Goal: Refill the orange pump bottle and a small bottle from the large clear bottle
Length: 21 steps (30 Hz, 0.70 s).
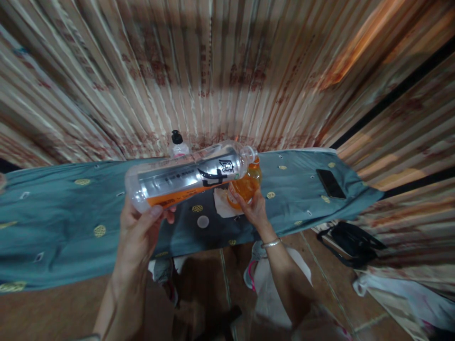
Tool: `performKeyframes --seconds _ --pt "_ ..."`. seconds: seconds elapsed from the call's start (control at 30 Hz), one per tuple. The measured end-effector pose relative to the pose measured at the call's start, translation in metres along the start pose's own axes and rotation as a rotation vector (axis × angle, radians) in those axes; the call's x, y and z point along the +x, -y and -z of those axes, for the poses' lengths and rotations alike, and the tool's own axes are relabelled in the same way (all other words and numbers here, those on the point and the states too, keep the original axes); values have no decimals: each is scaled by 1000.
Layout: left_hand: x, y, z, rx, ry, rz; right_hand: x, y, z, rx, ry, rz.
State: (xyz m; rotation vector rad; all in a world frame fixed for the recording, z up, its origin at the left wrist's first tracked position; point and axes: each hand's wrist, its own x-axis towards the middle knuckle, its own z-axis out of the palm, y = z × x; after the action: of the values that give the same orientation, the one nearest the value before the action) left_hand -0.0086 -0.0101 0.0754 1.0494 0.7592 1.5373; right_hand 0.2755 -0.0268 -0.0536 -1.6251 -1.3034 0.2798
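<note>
My left hand [140, 229] grips the base of a large clear plastic bottle [188, 175] with a silver and black label, tipped almost level with a thin layer of orange liquid along its lower side. Its open mouth meets a glass [245, 187] filled with orange liquid. My right hand [254, 208] holds that glass from below, just above the teal cloth [71, 213]. A white bottle cap [203, 221] lies on the cloth between my hands.
The cloth, dotted with yellow motifs, covers a long narrow surface. A black phone [330, 183] lies on its right end. A small bottle with a black cap [177, 144] stands behind. A white napkin [222, 201] sits under the glass. A black bag [351, 241] rests on the floor at right.
</note>
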Motion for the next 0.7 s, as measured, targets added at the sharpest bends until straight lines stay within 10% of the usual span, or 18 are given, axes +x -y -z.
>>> performKeyframes --seconds 0.7 --pt "0 0 1 -8 14 -5 0 6 -2 33 -38 -20"
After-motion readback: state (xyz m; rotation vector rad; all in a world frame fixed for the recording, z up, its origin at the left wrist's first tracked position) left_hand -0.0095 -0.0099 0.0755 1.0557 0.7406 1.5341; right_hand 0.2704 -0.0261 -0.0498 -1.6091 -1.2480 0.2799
